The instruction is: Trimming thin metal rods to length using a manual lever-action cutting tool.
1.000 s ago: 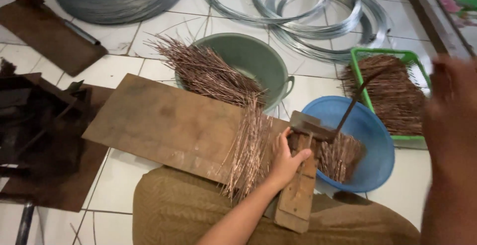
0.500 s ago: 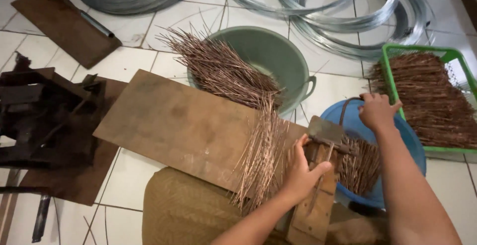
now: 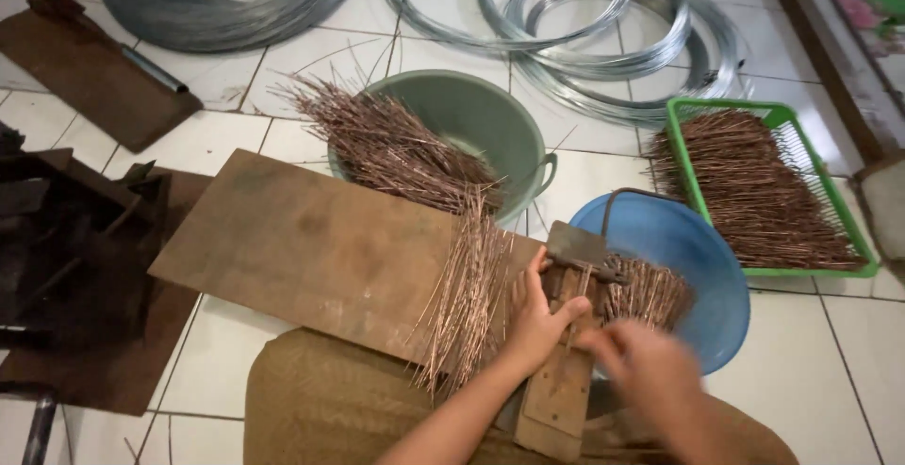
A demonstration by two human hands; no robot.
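Your left hand (image 3: 539, 319) rests on the small wooden cutter block (image 3: 558, 371) at the near right corner of the big brown board (image 3: 311, 248), fingers curled around the block's top and a few thin wires lying across it. Your right hand (image 3: 650, 375) is just beside it, blurred in motion, so you cannot tell whether its fingers are spread or pinching anything.

As for progress, judged from how things lie: a fan of uncut copper-coloured wires (image 3: 467, 295) waits on the board's right edge, touching your left hand, and a larger bundle (image 3: 391, 149) leans out of the green basin (image 3: 481, 121) past the board's far edge. Short cut pieces (image 3: 646, 291) sit in the blue bowl (image 3: 698, 258) under the cutter's metal blade (image 3: 575, 248), and the green tray (image 3: 782, 196) holds a full heap. So a good share looks cut, but plenty of stock remains.
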